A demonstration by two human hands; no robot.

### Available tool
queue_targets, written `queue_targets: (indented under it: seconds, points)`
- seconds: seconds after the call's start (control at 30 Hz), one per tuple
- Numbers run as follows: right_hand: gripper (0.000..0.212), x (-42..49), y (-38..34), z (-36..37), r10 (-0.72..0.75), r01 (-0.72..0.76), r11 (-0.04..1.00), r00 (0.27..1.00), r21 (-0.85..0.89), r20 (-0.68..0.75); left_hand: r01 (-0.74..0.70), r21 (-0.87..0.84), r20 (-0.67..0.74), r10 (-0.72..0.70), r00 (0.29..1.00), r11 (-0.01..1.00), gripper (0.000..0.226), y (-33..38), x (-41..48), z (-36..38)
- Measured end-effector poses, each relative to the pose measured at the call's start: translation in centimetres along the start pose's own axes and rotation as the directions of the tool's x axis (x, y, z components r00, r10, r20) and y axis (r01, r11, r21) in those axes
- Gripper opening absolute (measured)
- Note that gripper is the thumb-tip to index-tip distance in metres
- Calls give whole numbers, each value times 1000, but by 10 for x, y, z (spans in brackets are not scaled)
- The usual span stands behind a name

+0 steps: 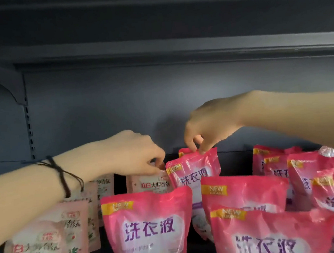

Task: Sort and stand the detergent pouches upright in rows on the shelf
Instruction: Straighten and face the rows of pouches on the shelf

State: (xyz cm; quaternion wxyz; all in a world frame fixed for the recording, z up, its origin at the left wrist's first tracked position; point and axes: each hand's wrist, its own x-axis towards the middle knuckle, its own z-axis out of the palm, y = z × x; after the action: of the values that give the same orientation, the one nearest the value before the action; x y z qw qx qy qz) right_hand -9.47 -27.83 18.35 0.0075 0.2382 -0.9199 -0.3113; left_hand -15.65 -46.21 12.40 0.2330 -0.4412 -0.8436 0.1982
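2 bright pink pouches stand nearest, both upright: the front pink pouch (149,230) below the gap between the left hand (132,152) and the right hand (210,122), and the lower-right pink pouch (272,236) beneath the right forearm; under the left forearm stand pale floral pouches (45,246), overlapping one behind another; a black cord (62,175) circles the left wrist. Just behind the lower-right one rises a middle pink pouch (243,190), its top band showing; further right, under the right arm, a pink cluster (317,173) of several pouches leans together, some crinkled and tilted. Further back, the left hand curls its fingers downward and pinches the top edge of a pale pouch (149,184) standing directly beneath it; the right hand reaches down and pinches the top edge of the rear pink pouch (194,172) between thumb and fingers; that pouch stands slightly tilted, touching the pale pouch beside it. Behind both hands runs the dark shelf back panel (108,103); above them, an upper shelf (174,46).
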Motion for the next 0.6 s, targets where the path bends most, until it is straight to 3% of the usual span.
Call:
queue_targets:
  seconds: [0.13,0.23,0.33,0.43,0.6]
  points:
    - [27,18,33,23,-58,59,981,998,-184,10,-84,159,5,84,996,984,32,-10,46,5]
    - [29,31,58,47,-98,100,958,995,-270,21,-87,172,88,73,993,981,41,-18,72,11]
    - [31,49,77,73,-98,94,957,995,-274,0,-21,15,230,17,973,1000,45,-22,88,26]
    - [31,66,85,90,-50,50,986,999,-162,3,59,-211,331,15,944,976,38,-14,97,43]
    - [14,70,85,95,27,-25,995,999,99,-24,171,-431,224,-78,972,886,24,-2,99,48]
